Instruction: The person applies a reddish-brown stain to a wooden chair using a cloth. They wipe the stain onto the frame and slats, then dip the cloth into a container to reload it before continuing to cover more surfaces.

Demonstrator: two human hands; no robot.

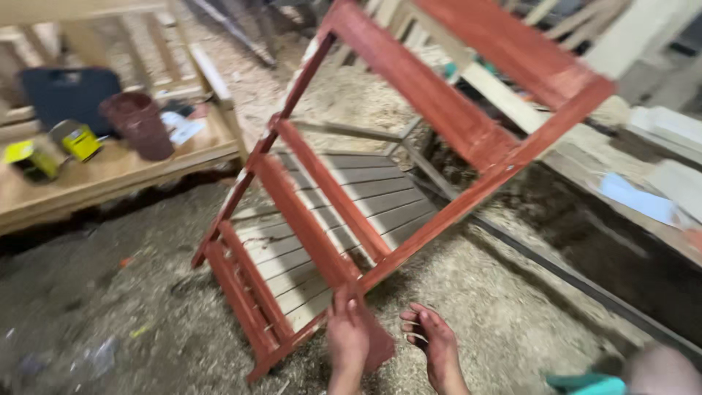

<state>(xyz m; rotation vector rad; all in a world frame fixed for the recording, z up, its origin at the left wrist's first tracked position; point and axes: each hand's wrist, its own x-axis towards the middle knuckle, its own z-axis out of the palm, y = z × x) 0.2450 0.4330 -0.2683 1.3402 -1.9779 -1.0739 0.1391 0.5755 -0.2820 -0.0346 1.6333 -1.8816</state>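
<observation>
A large red-painted wooden rack frame (pixel 409 146) with several cross rails stands tilted on the sawdust floor, its top leaning away to the upper right. My left hand (pixel 349 338) grips the frame's lower side rail near the bottom corner, fingers wrapped around the wood. My right hand is out of the picture. A bare foot in a sandal (pixel 431 344) rests on the floor just right of that hand.
A low wooden bench (pixel 110 172) at the left holds a dark red bucket (pixel 139 124), yellow tins (pixel 77 140) and a dark case (pixel 69 91). A grey slatted panel (pixel 365 197) lies under the frame. Pale timber (pixel 504 95) and boards lie to the right. A knee (pixel 662 369) shows at the bottom right.
</observation>
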